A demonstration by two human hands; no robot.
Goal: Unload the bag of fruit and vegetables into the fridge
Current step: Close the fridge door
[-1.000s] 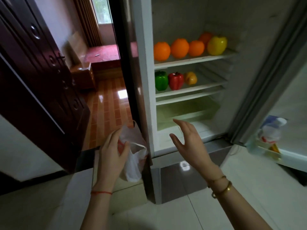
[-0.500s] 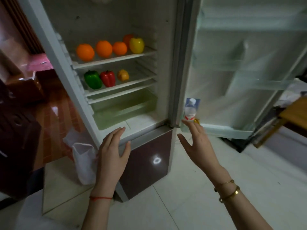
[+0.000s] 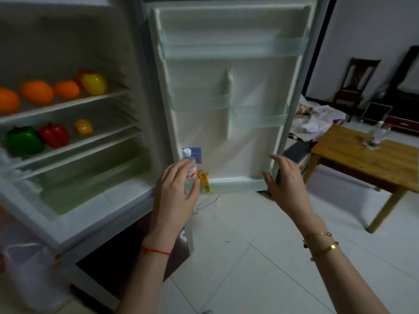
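Fridge [image 3: 145,123] stands open, its door [image 3: 229,91] swung wide to the right with clear door bins. Wooden table [image 3: 362,155] sits further right, a plastic bottle [image 3: 377,134] on it. White plastic bag [image 3: 25,268] lies on the floor at lower left, beside the fridge base. Upper shelf: three oranges [image 3: 37,91] and a yellow pepper [image 3: 94,83], something red-orange behind. Next shelf: green pepper [image 3: 23,140], red pepper [image 3: 54,135], small orange-yellow pepper [image 3: 83,127]. Left hand [image 3: 176,191], fingers straight, empty, raised in front of a small water bottle [image 3: 189,164] in the bottom door bin; contact unclear. Right hand [image 3: 285,184], fingers spread, empty, near the door's lower edge.
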